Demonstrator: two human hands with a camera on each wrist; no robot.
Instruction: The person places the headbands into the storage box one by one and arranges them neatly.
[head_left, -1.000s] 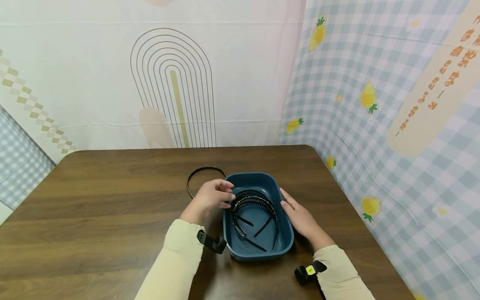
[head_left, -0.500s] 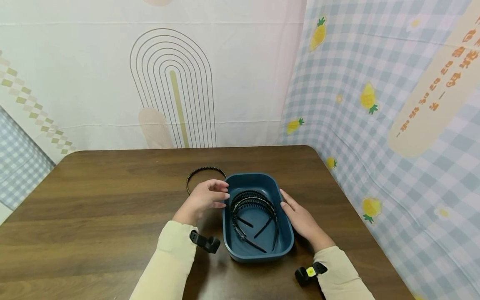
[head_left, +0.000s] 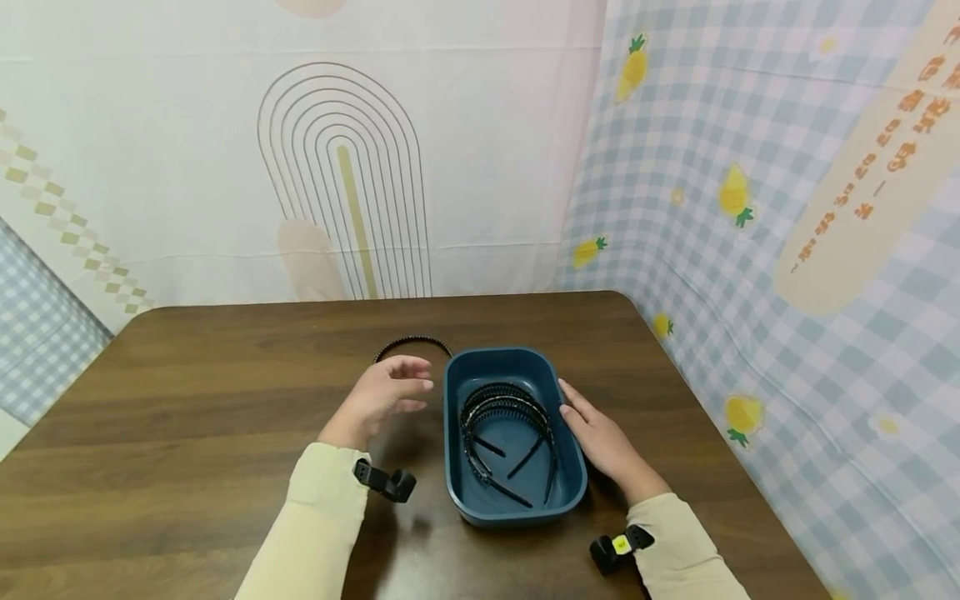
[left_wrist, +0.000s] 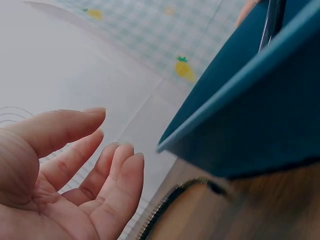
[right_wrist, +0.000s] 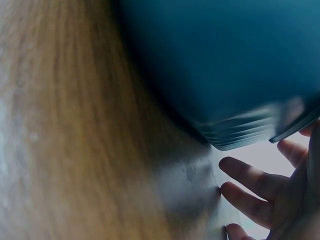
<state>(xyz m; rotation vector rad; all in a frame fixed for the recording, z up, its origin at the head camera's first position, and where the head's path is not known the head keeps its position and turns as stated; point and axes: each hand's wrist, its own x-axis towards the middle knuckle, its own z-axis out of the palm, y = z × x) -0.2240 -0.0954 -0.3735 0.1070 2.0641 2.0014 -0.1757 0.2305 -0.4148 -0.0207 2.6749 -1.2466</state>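
A dark blue plastic basin (head_left: 516,518) stands on the table with several black headbands (head_left: 507,398) lying loosely overlapped inside. My left hand (head_left: 378,396) hovers left of the basin, apart from it; its fingers are loosely bent around nothing, as the left wrist view also shows. Another black headband (head_left: 412,339) with a beaded-looking edge lies on the table just beyond that hand, partly hidden by it. On the other side, my right hand (head_left: 603,437) rests its extended fingers against the basin's right rim. In the right wrist view those fingers (right_wrist: 252,177) are spread beside the basin wall.
The brown wooden table (head_left: 225,433) reaches back to a white printed cloth (head_left: 495,167). A blue checked cloth (head_left: 675,233) with pineapple prints hangs along the right side. Black wrist cameras (head_left: 386,481) are strapped over both sleeves.
My left hand has drawn away to the left, from over the basin's left rim to above the table. My right hand, the basin and the headbands stay nearly in place.
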